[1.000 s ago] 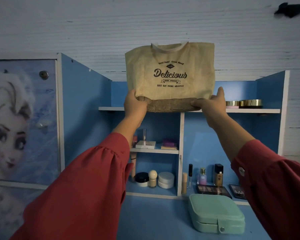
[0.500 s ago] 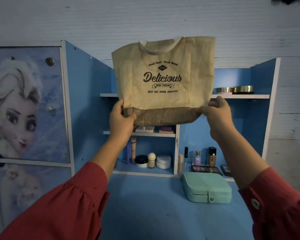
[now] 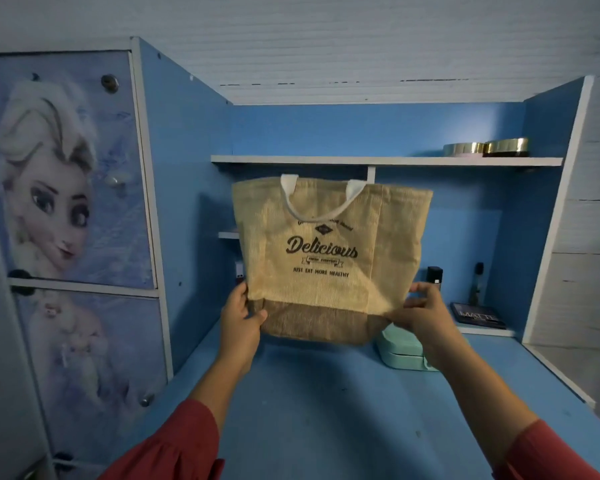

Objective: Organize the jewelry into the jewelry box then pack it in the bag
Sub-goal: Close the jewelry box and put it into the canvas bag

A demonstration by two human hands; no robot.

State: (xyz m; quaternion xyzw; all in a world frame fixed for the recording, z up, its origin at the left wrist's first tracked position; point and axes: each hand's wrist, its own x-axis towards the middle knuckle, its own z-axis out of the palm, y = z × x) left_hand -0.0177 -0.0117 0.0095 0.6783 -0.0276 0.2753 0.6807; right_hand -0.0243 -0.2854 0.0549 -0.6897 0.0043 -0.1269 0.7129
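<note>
You hold the bag (image 3: 329, 258) upright just above the worktop (image 3: 326, 410), your left hand (image 3: 239, 320) and right hand (image 3: 425, 315) each pinching a bottom corner. The shut jewelry box (image 3: 400, 353) lies just behind your right hand, the nearer grip.

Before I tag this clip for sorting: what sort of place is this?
Probably a bedroom vanity or dressing desk: cosmetics such as a palette sit in a blue shelf unit, beside a cartoon-princess cabinet door.
</note>
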